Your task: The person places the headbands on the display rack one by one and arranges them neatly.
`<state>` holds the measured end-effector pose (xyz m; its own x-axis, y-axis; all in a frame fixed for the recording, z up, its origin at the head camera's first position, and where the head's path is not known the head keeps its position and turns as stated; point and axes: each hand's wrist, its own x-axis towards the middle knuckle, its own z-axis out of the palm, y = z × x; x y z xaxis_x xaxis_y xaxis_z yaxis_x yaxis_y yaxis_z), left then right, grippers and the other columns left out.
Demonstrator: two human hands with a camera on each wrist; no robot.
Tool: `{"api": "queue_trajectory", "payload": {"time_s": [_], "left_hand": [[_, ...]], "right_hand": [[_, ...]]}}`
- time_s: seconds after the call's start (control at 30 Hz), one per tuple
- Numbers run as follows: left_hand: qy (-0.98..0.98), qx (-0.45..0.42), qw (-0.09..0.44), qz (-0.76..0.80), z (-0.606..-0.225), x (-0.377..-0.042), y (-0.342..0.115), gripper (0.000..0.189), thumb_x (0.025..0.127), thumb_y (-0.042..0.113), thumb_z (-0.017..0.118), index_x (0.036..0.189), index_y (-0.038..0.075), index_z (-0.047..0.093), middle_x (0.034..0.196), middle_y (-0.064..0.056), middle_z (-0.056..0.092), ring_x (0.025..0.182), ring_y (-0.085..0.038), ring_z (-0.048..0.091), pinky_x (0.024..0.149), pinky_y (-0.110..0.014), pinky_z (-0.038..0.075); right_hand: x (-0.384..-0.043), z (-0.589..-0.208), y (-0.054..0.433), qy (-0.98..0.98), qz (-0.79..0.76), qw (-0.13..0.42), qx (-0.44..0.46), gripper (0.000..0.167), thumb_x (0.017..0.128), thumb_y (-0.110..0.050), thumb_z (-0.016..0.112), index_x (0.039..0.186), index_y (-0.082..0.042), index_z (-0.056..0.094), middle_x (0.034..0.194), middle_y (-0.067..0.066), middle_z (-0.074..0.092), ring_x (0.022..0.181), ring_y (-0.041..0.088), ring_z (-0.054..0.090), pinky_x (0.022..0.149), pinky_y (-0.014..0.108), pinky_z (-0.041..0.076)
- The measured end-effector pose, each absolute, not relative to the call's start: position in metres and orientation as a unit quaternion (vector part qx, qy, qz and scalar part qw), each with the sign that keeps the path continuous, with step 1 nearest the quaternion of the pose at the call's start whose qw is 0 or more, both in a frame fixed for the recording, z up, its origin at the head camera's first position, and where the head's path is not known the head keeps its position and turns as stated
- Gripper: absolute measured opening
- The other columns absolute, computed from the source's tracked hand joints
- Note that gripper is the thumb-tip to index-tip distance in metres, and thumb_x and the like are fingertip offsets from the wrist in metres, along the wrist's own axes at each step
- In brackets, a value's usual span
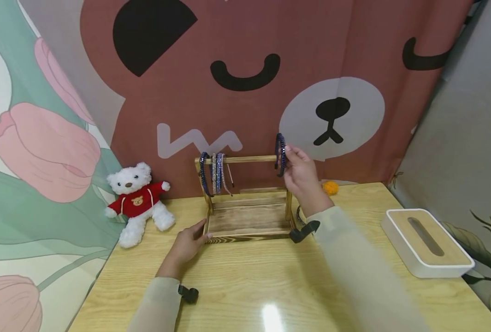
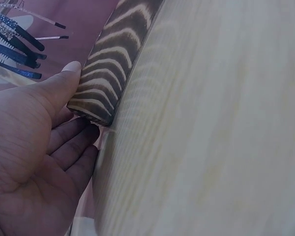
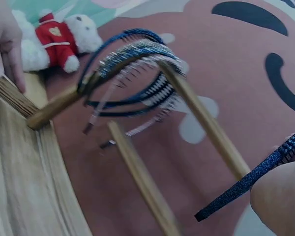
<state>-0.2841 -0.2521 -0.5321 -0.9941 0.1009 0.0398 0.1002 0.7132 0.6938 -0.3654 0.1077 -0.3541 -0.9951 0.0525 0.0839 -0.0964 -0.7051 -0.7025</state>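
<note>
A wooden rack (image 1: 249, 237) with a raised bar stands on the table. My right hand (image 1: 301, 173) pinches a dark blue glittery headband (image 1: 280, 157) at the right end of that bar; whether the band rests on the wood I cannot tell. Several sparkly headbands (image 1: 217, 173), in dark blue, silver, light blue and pink, hang towards the bar's left end, and the right wrist view shows their toothed inner sides (image 3: 137, 61). My left hand (image 1: 187, 244) grips the rack's front left corner (image 2: 101, 91), its thumb on the striped edge and fingers curled by the end.
A white teddy bear (image 1: 137, 200) in a red hoodie sits left of the rack. On the right stands a white tissue box (image 1: 428, 244) with a wooden lid. An orange fuzzy ball (image 1: 330, 187) and a dark band (image 1: 300, 216) lie near the rack's right side.
</note>
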Motion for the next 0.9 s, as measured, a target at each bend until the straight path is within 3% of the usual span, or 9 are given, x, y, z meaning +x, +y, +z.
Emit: {"api": "queue_trajectory", "payload": {"time_s": [0.23, 0.73, 0.9], "left_hand": [[0.926, 0.051, 0.005, 0.373, -0.532, -0.283, -0.253, 0.068, 0.109, 0.036, 0.070, 0.168, 0.014, 0.045, 0.164, -0.019, 0.052, 0.154, -0.044, 0.048, 0.126, -0.063, 0.040], [0.922, 0.055, 0.003, 0.383, -0.536, -0.285, -0.253, 0.068, 0.108, 0.037, 0.071, 0.168, 0.016, 0.046, 0.163, -0.017, 0.054, 0.153, -0.041, 0.049, 0.127, -0.060, 0.041], [0.925, 0.058, -0.002, 0.374, -0.536, -0.285, -0.253, 0.067, 0.109, 0.036, 0.071, 0.167, 0.015, 0.047, 0.162, -0.018, 0.055, 0.152, -0.042, 0.050, 0.126, -0.061, 0.042]], "right_hand": [[-0.366, -0.370, 0.067, -0.410, 0.911, 0.025, 0.013, 0.013, 0.111, -0.012, 0.063, 0.106, -0.014, 0.075, 0.116, 0.004, 0.072, 0.097, 0.014, 0.067, 0.086, 0.023, 0.058], [-0.364, -0.386, -0.006, -0.458, 0.888, 0.028, -0.002, 0.011, 0.106, -0.010, 0.073, 0.114, -0.004, 0.079, 0.095, -0.001, 0.076, 0.087, 0.013, 0.071, 0.073, 0.023, 0.056], [-0.368, -0.390, -0.017, -0.455, 0.890, 0.027, -0.004, 0.010, 0.106, -0.010, 0.074, 0.113, -0.005, 0.079, 0.093, -0.002, 0.076, 0.084, 0.012, 0.071, 0.075, 0.026, 0.059]]}}
